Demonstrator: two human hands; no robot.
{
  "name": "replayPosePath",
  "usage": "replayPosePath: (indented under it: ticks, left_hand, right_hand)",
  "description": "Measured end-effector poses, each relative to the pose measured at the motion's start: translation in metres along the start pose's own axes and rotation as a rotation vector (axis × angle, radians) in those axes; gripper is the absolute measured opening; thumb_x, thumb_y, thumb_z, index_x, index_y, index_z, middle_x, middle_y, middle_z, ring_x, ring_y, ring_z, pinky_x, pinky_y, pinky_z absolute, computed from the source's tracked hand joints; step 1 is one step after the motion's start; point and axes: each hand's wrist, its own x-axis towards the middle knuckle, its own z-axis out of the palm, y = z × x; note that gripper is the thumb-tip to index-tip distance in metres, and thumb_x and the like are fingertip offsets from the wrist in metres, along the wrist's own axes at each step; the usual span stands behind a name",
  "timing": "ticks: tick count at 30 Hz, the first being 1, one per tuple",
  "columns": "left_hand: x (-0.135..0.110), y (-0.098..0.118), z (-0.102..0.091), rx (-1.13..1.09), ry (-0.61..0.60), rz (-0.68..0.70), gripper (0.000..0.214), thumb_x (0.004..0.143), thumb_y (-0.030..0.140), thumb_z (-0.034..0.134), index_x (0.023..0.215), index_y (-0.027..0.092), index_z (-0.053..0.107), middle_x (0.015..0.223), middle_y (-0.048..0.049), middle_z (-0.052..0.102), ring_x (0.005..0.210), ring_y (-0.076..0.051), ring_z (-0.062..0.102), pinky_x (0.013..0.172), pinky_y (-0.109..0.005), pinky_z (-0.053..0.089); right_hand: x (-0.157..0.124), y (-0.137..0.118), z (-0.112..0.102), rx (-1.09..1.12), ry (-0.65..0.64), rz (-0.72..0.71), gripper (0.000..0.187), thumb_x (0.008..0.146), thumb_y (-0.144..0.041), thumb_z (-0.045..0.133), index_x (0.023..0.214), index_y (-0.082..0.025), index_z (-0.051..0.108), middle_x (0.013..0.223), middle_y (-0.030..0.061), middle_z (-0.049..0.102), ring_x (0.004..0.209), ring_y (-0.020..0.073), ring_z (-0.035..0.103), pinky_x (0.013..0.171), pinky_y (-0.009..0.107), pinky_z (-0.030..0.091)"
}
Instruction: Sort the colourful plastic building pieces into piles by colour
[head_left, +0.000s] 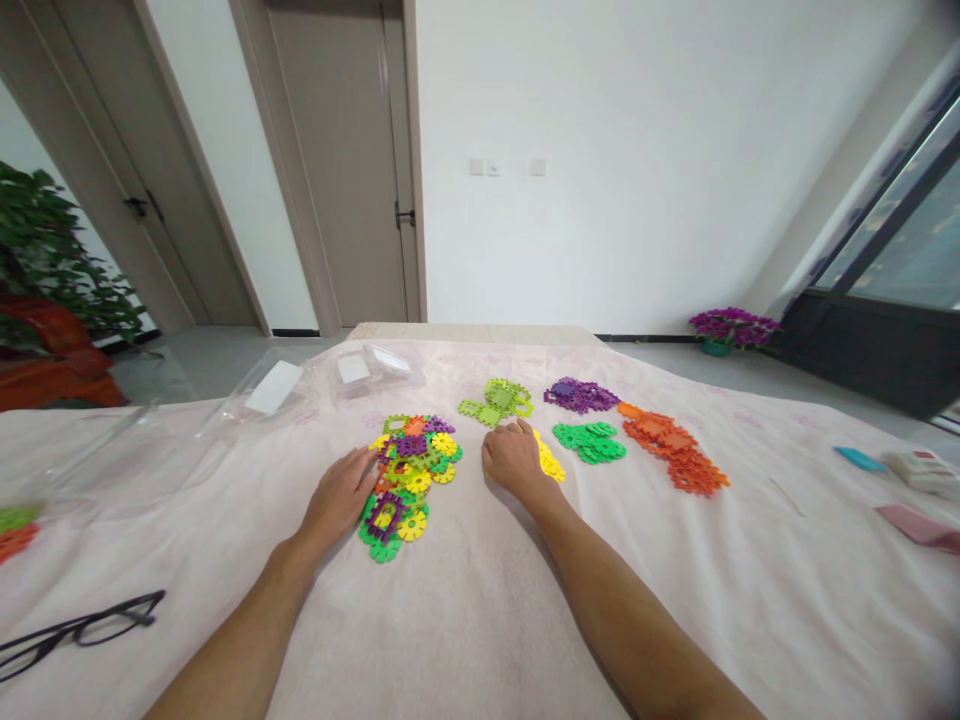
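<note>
A mixed pile of plastic interlocking pieces [411,470], flower-shaped discs and toothed squares in yellow, green, purple and orange, lies before me. My left hand [341,497] rests at its left edge, fingers stretched out and touching the pieces. My right hand [512,457] is down on the cloth beside the yellow pieces [551,460], partly covering them. Its fingers are curled under, so whatever they hold is hidden. Separate heaps lie around it: lime-green squares [499,401] beyond, purple squares [579,395] behind, green discs [590,442] to the right, and orange squares [675,450] further right.
Clear plastic packages [274,388] lie at the back left on the pink cloth [420,640]. Black eyeglasses [82,630] sit at the front left. Toward the right edge are a blue item [859,458], a white box-like object [922,470] and a pink item [919,525].
</note>
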Motion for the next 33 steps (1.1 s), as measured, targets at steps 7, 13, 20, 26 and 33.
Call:
replayPosePath:
  ticks: [7, 13, 20, 26, 33]
  left_hand:
    - [0.001, 0.0, 0.001, 0.025, -0.014, -0.002, 0.055, 0.1, 0.046, 0.034, 0.137, 0.013, 0.058, 0.145, -0.0138, 0.057, 0.139, -0.027, 0.048, 0.118, -0.046, 0.035]
    - [0.001, -0.001, 0.002, 0.047, -0.029, -0.001, 0.054, 0.101, 0.045, 0.034, 0.139, 0.014, 0.057, 0.146, -0.0139, 0.056, 0.139, -0.027, 0.048, 0.118, -0.047, 0.034]
    - [0.004, 0.001, 0.003, 0.058, -0.037, 0.0, 0.052, 0.1, 0.04, 0.035, 0.139, 0.014, 0.057, 0.146, -0.0145, 0.056, 0.138, -0.027, 0.048, 0.117, -0.048, 0.036]
    - [0.004, 0.003, 0.002, 0.05, -0.021, 0.009, 0.051, 0.099, 0.039, 0.037, 0.137, 0.014, 0.058, 0.145, -0.0141, 0.057, 0.136, -0.028, 0.05, 0.117, -0.047, 0.036]
    - [0.003, 0.005, 0.001, 0.052, -0.008, -0.008, 0.049, 0.098, 0.039, 0.038, 0.136, 0.016, 0.059, 0.145, -0.0124, 0.058, 0.137, -0.027, 0.05, 0.117, -0.045, 0.036]
  right_hand:
    - [-0.002, -0.014, 0.004, 0.262, 0.134, -0.13, 0.02, 0.094, -0.023, 0.056, 0.095, -0.019, 0.076, 0.097, 0.0086, 0.074, 0.099, 0.0235, 0.06, 0.092, 0.035, 0.039]
    - [-0.007, -0.032, 0.016, 0.42, 0.177, -0.28, 0.023, 0.092, -0.025, 0.064, 0.113, -0.019, 0.071, 0.108, 0.0081, 0.071, 0.103, 0.0225, 0.059, 0.092, 0.034, 0.042]
    - [0.0, -0.053, 0.023, 0.392, 0.173, -0.356, 0.034, 0.095, -0.025, 0.063, 0.128, -0.021, 0.063, 0.129, 0.0091, 0.065, 0.119, 0.0239, 0.054, 0.101, 0.037, 0.041]
    - [0.001, -0.06, 0.022, 0.303, 0.109, -0.334, 0.022, 0.098, -0.03, 0.059, 0.118, -0.022, 0.066, 0.121, 0.0077, 0.069, 0.114, 0.0223, 0.058, 0.099, 0.035, 0.042]
    - [-0.001, -0.06, 0.017, 0.263, 0.103, -0.289, 0.018, 0.1, -0.03, 0.056, 0.111, -0.021, 0.067, 0.118, 0.0085, 0.07, 0.111, 0.0224, 0.058, 0.096, 0.035, 0.042]
